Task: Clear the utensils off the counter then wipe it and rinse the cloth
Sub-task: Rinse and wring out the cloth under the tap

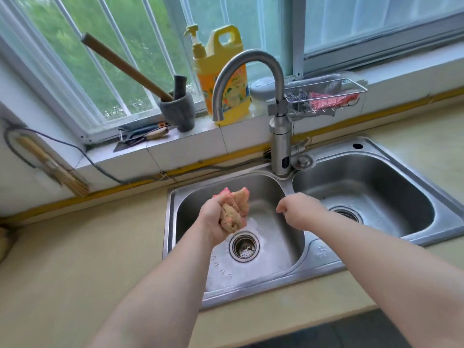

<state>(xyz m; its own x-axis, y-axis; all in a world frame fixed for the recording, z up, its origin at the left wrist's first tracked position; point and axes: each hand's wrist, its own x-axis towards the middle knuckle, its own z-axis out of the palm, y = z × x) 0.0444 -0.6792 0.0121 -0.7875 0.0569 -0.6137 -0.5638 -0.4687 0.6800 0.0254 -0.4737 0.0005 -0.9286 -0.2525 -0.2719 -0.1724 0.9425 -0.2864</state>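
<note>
The cloth (232, 209), bunched in the tightly closed left hand (213, 218) over the left sink basin (276, 197), looks mid-rinse; the right hand (297, 212) hangs loosely curled and empty, the counter (88, 247) bare.

Two bare forearms, no sleeves, watch or rings; left hand (213, 217) and right hand (300, 213) ungloved.

I see a barred aluminium-framed window (120, 59) with greenery outside. Daylight falls on the white tiled sill (185, 144).
</note>
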